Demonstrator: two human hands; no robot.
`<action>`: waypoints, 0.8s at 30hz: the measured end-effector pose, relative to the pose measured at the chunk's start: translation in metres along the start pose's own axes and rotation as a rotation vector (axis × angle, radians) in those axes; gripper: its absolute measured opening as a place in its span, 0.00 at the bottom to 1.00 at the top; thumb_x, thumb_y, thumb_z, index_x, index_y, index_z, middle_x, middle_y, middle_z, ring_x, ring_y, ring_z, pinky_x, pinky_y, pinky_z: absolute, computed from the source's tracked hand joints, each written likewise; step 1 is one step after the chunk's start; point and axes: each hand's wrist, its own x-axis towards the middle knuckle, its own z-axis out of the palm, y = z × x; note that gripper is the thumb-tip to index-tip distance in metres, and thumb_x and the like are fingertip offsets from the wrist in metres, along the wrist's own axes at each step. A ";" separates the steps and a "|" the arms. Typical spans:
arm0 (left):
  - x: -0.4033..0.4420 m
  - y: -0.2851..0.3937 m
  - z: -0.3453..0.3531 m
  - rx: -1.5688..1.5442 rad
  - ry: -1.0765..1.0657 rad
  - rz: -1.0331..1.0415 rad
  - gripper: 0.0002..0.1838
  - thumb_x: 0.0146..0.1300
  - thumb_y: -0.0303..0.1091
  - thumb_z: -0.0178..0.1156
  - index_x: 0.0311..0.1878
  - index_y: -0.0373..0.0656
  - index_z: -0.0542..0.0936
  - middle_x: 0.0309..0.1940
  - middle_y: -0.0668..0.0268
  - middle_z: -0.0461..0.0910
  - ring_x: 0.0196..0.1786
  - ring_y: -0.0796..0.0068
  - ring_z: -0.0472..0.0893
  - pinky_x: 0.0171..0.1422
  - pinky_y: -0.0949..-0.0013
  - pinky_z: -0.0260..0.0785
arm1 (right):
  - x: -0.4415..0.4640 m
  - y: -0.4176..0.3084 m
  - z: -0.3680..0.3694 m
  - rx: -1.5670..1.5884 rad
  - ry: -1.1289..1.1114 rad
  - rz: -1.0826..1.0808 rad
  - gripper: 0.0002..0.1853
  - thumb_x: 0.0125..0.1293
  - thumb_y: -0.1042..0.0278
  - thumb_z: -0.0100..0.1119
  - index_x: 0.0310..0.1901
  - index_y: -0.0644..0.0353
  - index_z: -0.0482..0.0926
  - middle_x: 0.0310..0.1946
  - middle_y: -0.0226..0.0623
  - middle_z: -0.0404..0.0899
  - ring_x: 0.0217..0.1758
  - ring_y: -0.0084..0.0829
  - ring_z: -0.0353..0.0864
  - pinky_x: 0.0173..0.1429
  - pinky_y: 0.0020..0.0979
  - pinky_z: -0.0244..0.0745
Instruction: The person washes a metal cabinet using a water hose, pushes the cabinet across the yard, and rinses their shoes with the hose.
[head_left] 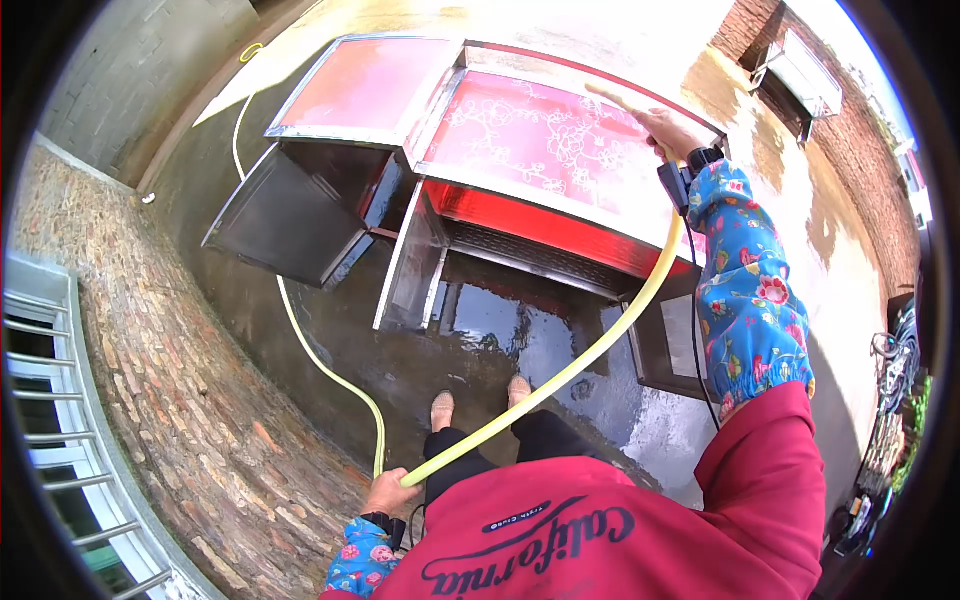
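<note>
A yellow hose [570, 372] bends across in front of me. My right hand [672, 132], arm stretched out, is closed round it near its end, above the far right part of a red metal cabinet [385, 85]. At my waist on the left, my left hand [392, 491] is wrapped round the same hose. The cabinet's pink-red panel [545, 130] with white flower outlines looks wet and faces up. A dark door [290, 215] hangs open at the left, and another panel [412, 265] sticks out toward me. Whether water leaves the hose is unclear.
Wet concrete floor [480, 350] with puddles surrounds my feet. More hose [310, 340] trails behind on the left. A brick wall [200, 400] with a barred window [70, 440] runs along the left. Another metal frame [800, 80] stands by the far right wall, and coiled cables [895, 350] hang at right.
</note>
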 end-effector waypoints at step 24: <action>0.030 0.072 0.012 0.378 -0.070 0.151 0.20 0.43 0.50 0.68 0.33 0.45 0.78 0.26 0.58 0.79 0.33 0.57 0.79 0.38 0.59 0.70 | -0.091 0.169 -0.038 0.138 0.092 0.080 0.22 0.65 0.45 0.47 0.38 0.60 0.72 0.20 0.34 0.71 0.15 0.22 0.69 0.18 0.28 0.67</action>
